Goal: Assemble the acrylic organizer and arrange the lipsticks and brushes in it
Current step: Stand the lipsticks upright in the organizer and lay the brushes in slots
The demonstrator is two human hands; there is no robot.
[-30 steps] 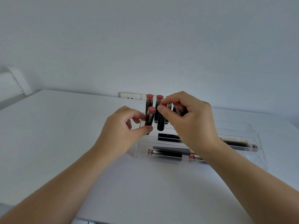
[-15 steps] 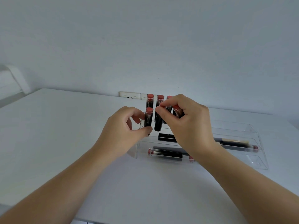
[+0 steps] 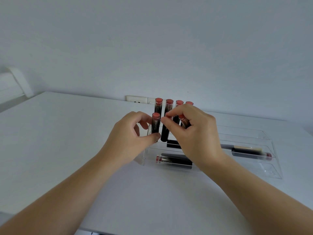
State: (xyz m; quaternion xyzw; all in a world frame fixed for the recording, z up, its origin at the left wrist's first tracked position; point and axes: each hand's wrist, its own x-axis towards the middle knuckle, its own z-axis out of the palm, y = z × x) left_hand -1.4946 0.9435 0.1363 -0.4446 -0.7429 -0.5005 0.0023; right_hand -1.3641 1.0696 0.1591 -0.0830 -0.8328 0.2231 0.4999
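A clear acrylic organizer [image 3: 271, 168] lies on the white table. Several dark lipsticks with coral caps stand upright at its left rear [image 3: 158, 106]. My left hand [image 3: 128, 139] pinches one upright front lipstick [image 3: 155, 123] between thumb and fingers. My right hand [image 3: 191, 131] grips the top of the neighbouring upright lipstick [image 3: 165, 134] with thumb and forefinger; another lipstick [image 3: 183, 122] sits tucked under its fingers. One lipstick [image 3: 174, 161] lies flat in the front tray. A brush [image 3: 245, 148] and another lipstick lie in the tray behind, on the right.
The white table [image 3: 67, 133] meets a pale wall at the back, with a wall socket [image 3: 137, 100] just behind the lipsticks. A white ledge [image 3: 15, 83] sits at the far left. The table's near edge runs along the bottom of the view.
Both hands have sunk slightly with their lipsticks toward the organizer. The rear row of upright lipsticks shows more fully above my right hand.
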